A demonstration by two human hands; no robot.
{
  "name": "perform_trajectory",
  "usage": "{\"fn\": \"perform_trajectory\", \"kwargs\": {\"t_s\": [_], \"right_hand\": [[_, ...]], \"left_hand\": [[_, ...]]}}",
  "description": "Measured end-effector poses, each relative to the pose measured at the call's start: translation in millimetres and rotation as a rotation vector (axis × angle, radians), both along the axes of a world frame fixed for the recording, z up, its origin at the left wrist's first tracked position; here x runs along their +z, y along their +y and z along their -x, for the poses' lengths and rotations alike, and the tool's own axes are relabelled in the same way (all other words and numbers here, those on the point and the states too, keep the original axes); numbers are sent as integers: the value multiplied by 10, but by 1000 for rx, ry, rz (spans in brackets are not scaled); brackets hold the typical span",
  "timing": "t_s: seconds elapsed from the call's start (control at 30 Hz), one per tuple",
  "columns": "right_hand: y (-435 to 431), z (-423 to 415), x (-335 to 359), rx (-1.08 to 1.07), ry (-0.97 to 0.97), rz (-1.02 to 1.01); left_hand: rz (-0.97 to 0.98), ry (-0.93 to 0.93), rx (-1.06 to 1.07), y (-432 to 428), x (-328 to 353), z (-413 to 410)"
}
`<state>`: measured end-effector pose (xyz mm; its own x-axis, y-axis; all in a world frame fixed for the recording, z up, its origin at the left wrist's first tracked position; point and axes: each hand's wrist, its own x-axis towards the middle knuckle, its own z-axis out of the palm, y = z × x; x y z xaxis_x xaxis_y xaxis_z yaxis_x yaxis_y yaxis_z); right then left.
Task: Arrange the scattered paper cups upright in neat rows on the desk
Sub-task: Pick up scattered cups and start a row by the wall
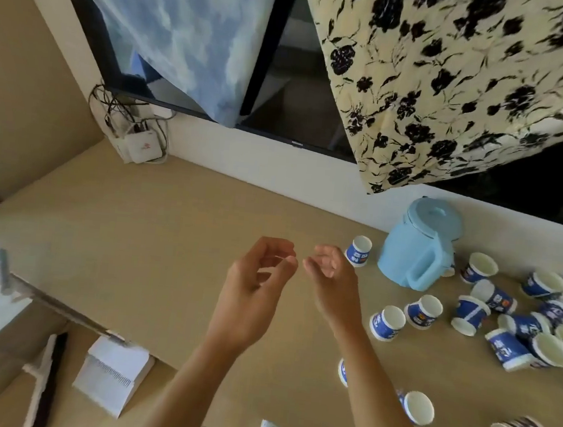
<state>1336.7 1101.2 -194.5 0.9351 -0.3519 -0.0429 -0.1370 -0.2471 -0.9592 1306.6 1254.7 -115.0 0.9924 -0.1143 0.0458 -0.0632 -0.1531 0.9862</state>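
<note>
Blue-and-white paper cups lie scattered over the right part of the light wooden desk point(155, 222). One cup point(359, 250) stands upright just right of my right hand. Two more upright cups point(387, 322) point(424, 311) stand lower right of it. A dense heap of cups point(534, 327), several tipped on their sides, fills the far right. More cups point(418, 407) lie near the front edge. My left hand point(256, 279) and my right hand point(330, 280) hover side by side above the desk's middle, fingers loosely curled and apart, holding nothing.
A light blue lidded jug point(420, 244) stands on the desk behind the cups. A white box with cables point(139, 142) sits in the back left corner. Below the desk's front left edge are a white notepad point(113, 374) and a brush point(45, 383). Curtains hang over the window behind.
</note>
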Motion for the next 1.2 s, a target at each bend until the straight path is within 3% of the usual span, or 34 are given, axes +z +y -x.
{"fn": "perform_trajectory", "kwargs": {"t_s": [0.6, 0.8, 0.9, 1.03, 1.2], "right_hand": [[-117, -1153, -534, -332, 229, 209], [-563, -1555, -734, -366, 304, 450], [-809, -1751, -935, -295, 459, 645], [-1077, -1898, -1231, -27, 664, 910], [-1269, -2056, -1482, 123, 788, 988]], "left_hand": [[-4, 190, -362, 227, -499, -1735], [-25, 238, -362, 219, -689, -1809], [-45, 276, -336, 222, -767, -1827], [-62, 293, -309, 199, -837, -1805], [-60, 298, -289, 137, -859, -1764]]}}
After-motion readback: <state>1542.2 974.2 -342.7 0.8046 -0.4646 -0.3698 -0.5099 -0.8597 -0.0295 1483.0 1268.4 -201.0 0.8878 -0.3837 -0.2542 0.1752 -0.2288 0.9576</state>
